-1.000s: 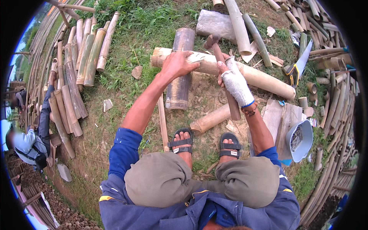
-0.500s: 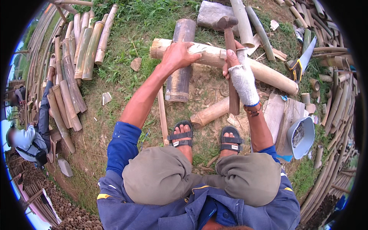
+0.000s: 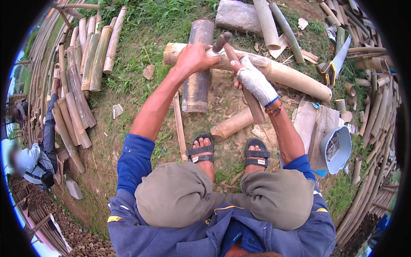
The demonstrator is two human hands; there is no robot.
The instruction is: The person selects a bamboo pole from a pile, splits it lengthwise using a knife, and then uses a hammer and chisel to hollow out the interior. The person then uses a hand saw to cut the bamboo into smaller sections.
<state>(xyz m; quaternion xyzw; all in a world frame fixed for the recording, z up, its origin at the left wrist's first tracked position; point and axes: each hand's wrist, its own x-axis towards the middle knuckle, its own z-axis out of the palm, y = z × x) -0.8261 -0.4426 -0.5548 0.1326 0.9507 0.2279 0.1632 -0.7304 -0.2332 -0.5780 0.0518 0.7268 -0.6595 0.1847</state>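
Observation:
A thick pale bamboo pole (image 3: 284, 77) lies slantwise across a darker, dirt-stained bamboo log (image 3: 195, 92). My left hand (image 3: 195, 59) is closed over the pole's left end, thumb toward the right; anything small under its fingers is hidden. In a white knit glove with bare fingertips, my right hand (image 3: 252, 79) grips a hammer (image 3: 253, 105) by its wooden handle. The hammer's head is close to my left thumb, over the pole; whether it touches the pole I cannot tell. A short bamboo piece (image 3: 231, 125) rests on the ground below the handle.
To the right are a handsaw (image 3: 340, 60), a pale blue tub (image 3: 336, 150) holding what look like nails, and flat boards (image 3: 305, 124). Cut bamboo (image 3: 100, 58) is stacked at the left, where another person (image 3: 36, 160) sits. A wooden block (image 3: 237, 17) lies at the far side.
My right hand has swung the hammer left and its head now hangs beside my left hand. My left hand keeps its hold on the pole.

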